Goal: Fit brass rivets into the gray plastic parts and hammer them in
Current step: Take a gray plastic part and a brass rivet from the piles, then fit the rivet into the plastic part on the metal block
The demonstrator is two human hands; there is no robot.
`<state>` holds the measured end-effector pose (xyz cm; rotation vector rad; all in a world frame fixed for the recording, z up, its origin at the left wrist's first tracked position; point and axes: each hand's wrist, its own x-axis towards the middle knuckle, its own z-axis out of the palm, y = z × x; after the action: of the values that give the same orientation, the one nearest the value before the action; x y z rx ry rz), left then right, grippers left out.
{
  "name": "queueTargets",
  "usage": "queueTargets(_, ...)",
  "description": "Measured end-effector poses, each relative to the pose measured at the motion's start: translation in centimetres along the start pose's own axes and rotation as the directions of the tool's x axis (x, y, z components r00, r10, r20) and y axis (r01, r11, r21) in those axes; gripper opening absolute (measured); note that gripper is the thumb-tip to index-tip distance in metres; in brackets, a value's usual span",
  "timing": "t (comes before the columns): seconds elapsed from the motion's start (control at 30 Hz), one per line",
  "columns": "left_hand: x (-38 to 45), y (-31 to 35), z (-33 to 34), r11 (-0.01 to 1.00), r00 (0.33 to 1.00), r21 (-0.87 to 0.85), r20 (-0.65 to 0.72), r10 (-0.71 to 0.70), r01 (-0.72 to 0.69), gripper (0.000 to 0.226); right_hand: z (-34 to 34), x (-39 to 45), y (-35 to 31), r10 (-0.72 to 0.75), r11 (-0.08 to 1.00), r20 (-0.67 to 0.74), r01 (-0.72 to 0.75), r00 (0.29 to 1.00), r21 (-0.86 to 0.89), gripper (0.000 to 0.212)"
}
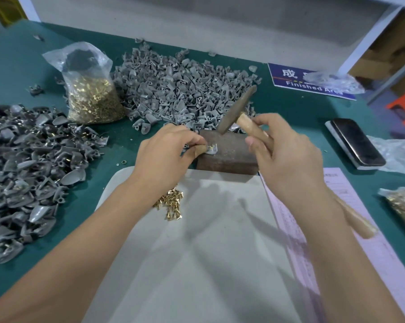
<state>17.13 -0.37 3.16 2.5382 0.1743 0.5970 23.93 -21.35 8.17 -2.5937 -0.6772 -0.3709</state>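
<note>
My left hand (166, 150) pinches a gray plastic part (211, 150) with a brass rivet in it, holding it on the left top edge of a dark metal block (229, 152). My right hand (283, 152) grips the wooden handle of a hammer (237, 110) close to the head; the head is raised above the block, tilted up to the right. Loose brass rivets (171, 203) lie in a small heap on a white mat (208, 241) under my left wrist.
A big pile of gray parts (180, 89) lies behind the block, another pile (29, 169) at the left. A plastic bag of rivets (92, 99) stands between them. A phone (357, 142), pink paper (336, 220), a second rivet bag (404, 206) and a blue "Finished Area" sign (297, 82) are on the right.
</note>
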Motion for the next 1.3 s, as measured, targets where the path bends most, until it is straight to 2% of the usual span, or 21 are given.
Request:
queueTargets(0.1,-0.1,0.1,-0.1,0.996,0.997,0.057,-0.026,0.073,-0.071,0.009,0.5,-1.1,0.0,-0.100,0.995,-0.061,0.099,0.993,-0.026,0.031)
queueTargets(0.27,-0.1,0.1,0.0,0.994,0.996,0.075,-0.043,0.084,-0.081,0.009,1.3,-2.0,-0.2,-0.107,0.993,-0.153,0.099,0.982,-0.059,0.030)
queueTargets(0.33,-0.1,0.0,0.1,0.996,0.997,0.060,-0.037,0.075,-0.072,0.010,1.3,-2.1,-0.4,-0.089,0.996,-0.189,0.084,0.978,-0.035,0.031)
queueTargets(0.47,0.0,-0.1,0.1,0.996,0.996,0.049,-0.043,0.073,-0.071,0.012,1.0,-2.5,-0.8,-0.066,0.992,-0.348,0.100,0.935,0.082,0.032)
queueTargets(0.5,0.0,-0.1,0.1,0.996,0.996,0.051,-0.047,0.075,-0.073,0.012,1.1,-2.6,-0.9,-0.079,0.990,-0.343,0.114,0.936,0.084,0.031)
queueTargets(0.63,0.0,-0.1,0.1,0.995,0.994,0.062,-0.064,0.087,-0.084,0.009,1.6,-2.7,-1.4,-0.131,0.990,-0.134,0.123,0.982,-0.071,0.027)
queueTargets(0.7,0.0,-0.2,0.1,0.995,0.995,0.062,-0.058,0.084,-0.080,0.009,1.3,-2.7,-1.3,-0.118,0.993,-0.203,0.110,0.972,-0.051,0.027)
queueTargets(0.77,0.0,-0.2,0.2,0.995,0.995,0.060,-0.064,0.081,-0.077,0.011,1.0,-2.7,-1.2,-0.084,0.993,-0.319,0.107,0.944,0.056,0.028)
queueTargets(0.8,0.0,-0.2,0.2,0.995,0.994,0.062,-0.069,0.082,-0.078,0.011,1.0,-2.7,-1.2,-0.080,0.990,-0.327,0.112,0.942,0.081,0.028)
queueTargets(0.9,0.0,-0.2,0.2,0.995,0.994,0.057,-0.069,0.090,-0.086,0.011,1.5,-3.0,-1.3,-0.126,0.992,-0.167,0.123,0.978,-0.029,0.027)
queueTargets(0.93,0.0,-0.3,0.2,0.995,0.994,0.054,-0.067,0.088,-0.084,0.011,1.5,-3.1,-1.4,-0.116,0.993,-0.164,0.111,0.980,-0.041,0.026)
queueTargets(1.03,0.0,-0.3,0.3,0.995,0.994,0.055,-0.066,0.084,-0.080,0.012,1.1,-3.0,-1.4,-0.049,0.995,-0.320,0.074,0.946,0.066,0.028)
queueTargets(1.07,0.0,-0.3,0.3,0.995,0.994,0.060,-0.067,0.086,-0.082,0.012,1.1,-3.0,-1.5,-0.053,0.994,-0.322,0.081,0.945,0.076,0.028)
queueTargets(1.17,0.0,-0.3,0.2,0.994,0.994,0.064,-0.068,0.091,-0.086,0.010,1.5,-3.1,-1.5,-0.121,0.992,-0.157,0.115,0.980,-0.044,0.023)
queueTargets(1.23,0.0,-0.4,0.2,0.995,0.995,0.056,-0.056,0.084,-0.080,0.008,1.5,-2.9,-1.1,-0.105,0.992,-0.160,0.093,0.982,-0.082,0.020)
queueTargets(1.3,0.0,-0.5,0.3,0.995,0.996,0.059,-0.046,0.077,-0.074,0.008,1.4,-2.7,-0.4,0.004,1.000,-0.169,-0.003,0.986,0.009,0.021)
